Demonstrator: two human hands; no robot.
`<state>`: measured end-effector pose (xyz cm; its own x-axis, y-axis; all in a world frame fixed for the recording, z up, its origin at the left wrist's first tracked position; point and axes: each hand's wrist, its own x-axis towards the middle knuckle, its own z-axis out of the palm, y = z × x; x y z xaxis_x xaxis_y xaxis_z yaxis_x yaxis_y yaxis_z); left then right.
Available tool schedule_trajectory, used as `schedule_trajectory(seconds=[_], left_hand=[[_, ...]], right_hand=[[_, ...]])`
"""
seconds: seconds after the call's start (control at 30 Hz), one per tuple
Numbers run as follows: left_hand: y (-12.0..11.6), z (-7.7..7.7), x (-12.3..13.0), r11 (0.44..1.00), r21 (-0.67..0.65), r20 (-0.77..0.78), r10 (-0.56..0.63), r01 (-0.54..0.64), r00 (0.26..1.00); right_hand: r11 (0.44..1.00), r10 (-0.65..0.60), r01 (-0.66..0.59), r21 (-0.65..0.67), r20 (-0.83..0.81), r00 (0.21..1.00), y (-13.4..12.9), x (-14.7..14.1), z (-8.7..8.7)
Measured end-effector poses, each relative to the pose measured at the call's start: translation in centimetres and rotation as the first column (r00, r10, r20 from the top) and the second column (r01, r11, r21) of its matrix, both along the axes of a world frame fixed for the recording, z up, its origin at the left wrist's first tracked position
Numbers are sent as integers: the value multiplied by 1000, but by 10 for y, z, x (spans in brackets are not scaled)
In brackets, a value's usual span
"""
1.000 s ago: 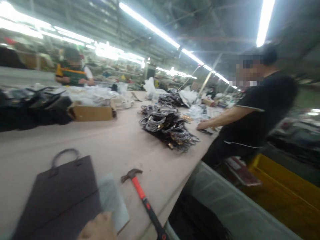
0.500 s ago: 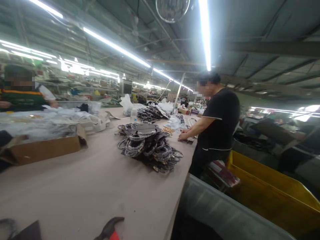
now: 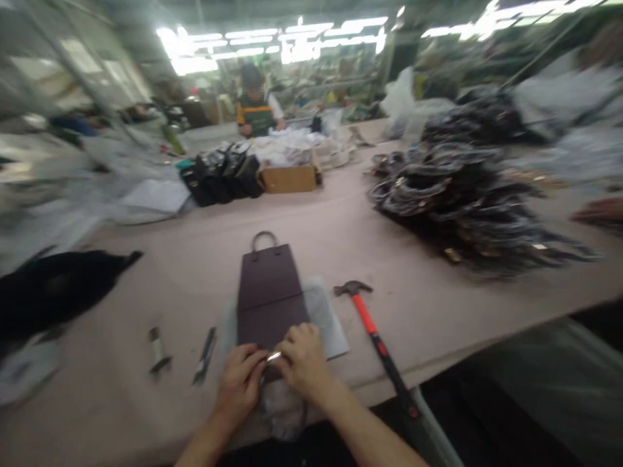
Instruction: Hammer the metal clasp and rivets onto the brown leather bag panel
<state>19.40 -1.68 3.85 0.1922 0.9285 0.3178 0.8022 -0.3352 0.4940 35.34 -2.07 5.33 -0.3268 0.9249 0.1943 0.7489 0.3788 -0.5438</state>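
Observation:
A dark brown bag panel with a looped handle at its far end lies flat in front of me, on a pale grey sheet. At its near edge, my right hand pinches a small shiny metal fitting. My left hand is closed at the other side of the same fitting, thumb and finger together. Below the hands hangs a clear-wrapped loop, blurred and partly hidden. A claw hammer with a red and black handle rests right of the panel.
Two small tools, one pale and dark and one slim and dark, lie at left. A pile of wrapped handles and dark panels stands at right. Behind are black bags, a cardboard box and a person.
The view has swung left and down from the aisle and the standing co-worker. My hands, the bag panel and the whole hammer now show.

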Motion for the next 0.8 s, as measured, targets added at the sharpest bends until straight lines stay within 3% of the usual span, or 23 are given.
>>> schedule_trajectory(seconds=[0.07,0.13,0.2,0.27,0.37,0.47,0.57,0.8], left_hand=[[-22,2,-31,1000,-11,22,-6,6,1000],[-27,4,-44,999,-36,104,-34,38,994],[-25,5,-53,1000,-4,190,5,-5,982],[-26,6,-69,985,32,218,158,-168,963],[-36,6,-108,895,-22,168,442,-445,881],[-46,5,-144,806,-145,58,586,-574,808],[-44,5,-157,763,-211,-64,613,-611,787],[-5,15,-143,735,-363,-328,475,-573,817]], right_hand=[[998,49,-46,44,-65,997,5,-4,-8],[994,75,-67,84,-98,992,11,-2,-13],[992,90,-80,99,-108,990,14,1,-14],[992,95,-85,98,-105,990,14,4,-13],[991,92,-82,105,-94,991,12,3,-13],[988,100,-88,126,-85,991,14,2,-16],[985,108,-97,146,-72,992,15,2,-18],[983,113,-101,155,-70,991,15,3,-17]])
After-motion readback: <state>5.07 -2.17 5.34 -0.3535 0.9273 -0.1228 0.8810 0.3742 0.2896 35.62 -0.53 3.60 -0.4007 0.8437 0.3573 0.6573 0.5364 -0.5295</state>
